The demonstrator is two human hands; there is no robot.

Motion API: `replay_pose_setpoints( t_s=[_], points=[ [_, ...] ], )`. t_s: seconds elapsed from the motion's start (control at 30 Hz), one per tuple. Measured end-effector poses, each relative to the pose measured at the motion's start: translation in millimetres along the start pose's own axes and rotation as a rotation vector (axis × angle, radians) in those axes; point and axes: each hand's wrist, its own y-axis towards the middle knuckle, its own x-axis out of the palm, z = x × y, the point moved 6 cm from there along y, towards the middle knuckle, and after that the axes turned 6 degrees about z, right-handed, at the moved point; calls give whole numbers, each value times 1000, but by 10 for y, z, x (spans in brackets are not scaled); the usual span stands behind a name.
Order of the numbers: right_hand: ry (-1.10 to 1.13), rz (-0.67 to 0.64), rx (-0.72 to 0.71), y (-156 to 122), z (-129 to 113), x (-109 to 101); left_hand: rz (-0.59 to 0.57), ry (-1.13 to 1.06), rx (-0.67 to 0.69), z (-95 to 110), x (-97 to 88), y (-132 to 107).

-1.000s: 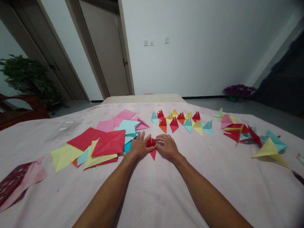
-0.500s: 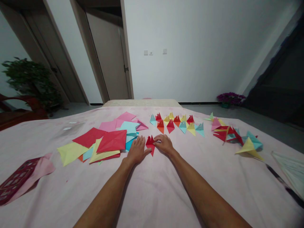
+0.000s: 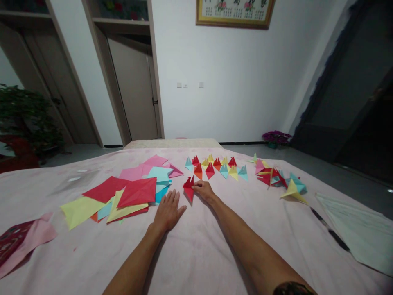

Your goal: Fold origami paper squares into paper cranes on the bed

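Observation:
A red origami crane [image 3: 189,191] stands near the middle of the table, its tip pointing toward me. My right hand [image 3: 203,191] pinches its right edge between thumb and fingers. Flat on the cloth to the left, my left hand [image 3: 168,211] has its fingers stretched out and its thumb apart, with a small gap between it and the crane. Just beyond that hand lie light blue paper sheets [image 3: 161,174]. Behind the red crane, small folded cranes [image 3: 210,170] in red, yellow, orange and blue stand in rows.
Red and yellow paper pieces [image 3: 136,192] are stacked on the left, with pink sheets [image 3: 156,160] behind. A heap of folded paper [image 3: 272,177] lies to the right, near a black pen [image 3: 329,229] and a pale sheet [image 3: 359,233]. A dark red packet [image 3: 14,241] is at far left.
My left hand has moved away from the red crane, back and to the left. My right hand still grips it. The head view has tilted up and turned slightly right.

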Motion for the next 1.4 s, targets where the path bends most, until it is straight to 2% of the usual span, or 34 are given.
replay_pose_setpoints(
  t_s=[0.17, 0.3, 0.53, 0.6, 0.83, 0.93, 1.03, 1.13, 1.27, 1.4],
  points=[
    [118, 55, 65, 6, -49, -130, 17, -12, -1, 3, -7, -6],
    [140, 39, 96, -2, -106, -290, 36, -21, -4, -14, -22, 0],
    [110, -34, 16, -72, -301, -331, 148, -154, -3, -98, -62, -8],
    [85, -46, -10, -108, -334, -322, 176, -254, -27, -122, -90, -14],
    [-37, -73, -105, -353, -378, -277, 187, -890, -236, -140, -263, 10],
    [-76, -83, -142, -463, -408, -207, 198, -1210, -416, -83, -297, 8],
    [-102, -93, -168, -505, -440, -150, 171, -1301, -441, 80, -302, 39],
    [-119, -94, -179, -487, -456, -154, 170, -1341, -435, 201, -241, 99],
    [-143, -87, -193, -449, -462, -214, 222, -1287, -473, 246, -133, 192],
    [-147, -96, -220, -376, -467, -316, 141, -1268, -455, 359, -51, 286]
  ],
)
